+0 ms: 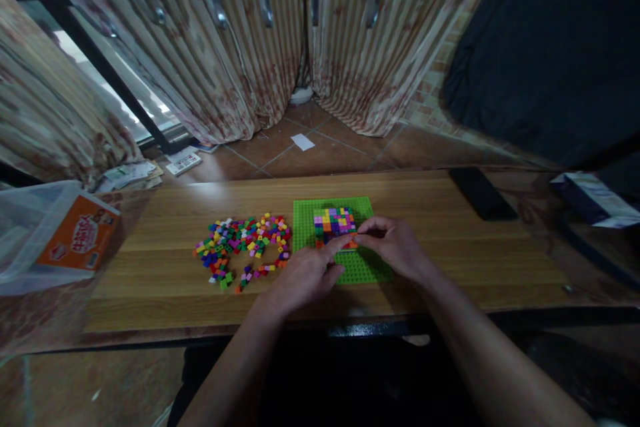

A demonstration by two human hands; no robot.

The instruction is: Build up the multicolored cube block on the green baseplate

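A green studded baseplate (363, 272) lies on the wooden table, carrying a multicoloured block of small toy bricks (334, 219). My left hand (307, 275) comes in from the lower left; its index finger is stretched out to the front edge of the brick block, and its thumb stands apart below. My right hand (397, 248) is at the block's front right corner, thumb and index finger pinched together. Whatever sits between those fingertips is too small to make out. Left of the baseplate, loose coloured bricks (250, 238) are spread in a pile. My hands partly cover the block's front.
A black phone (483, 194) rests on the table (430, 203) at the back right. Beyond the left edge stands a clear plastic box (37, 213) with an orange label. A box (597, 197) is at the far right. Curtains (240, 60) hang behind the table.
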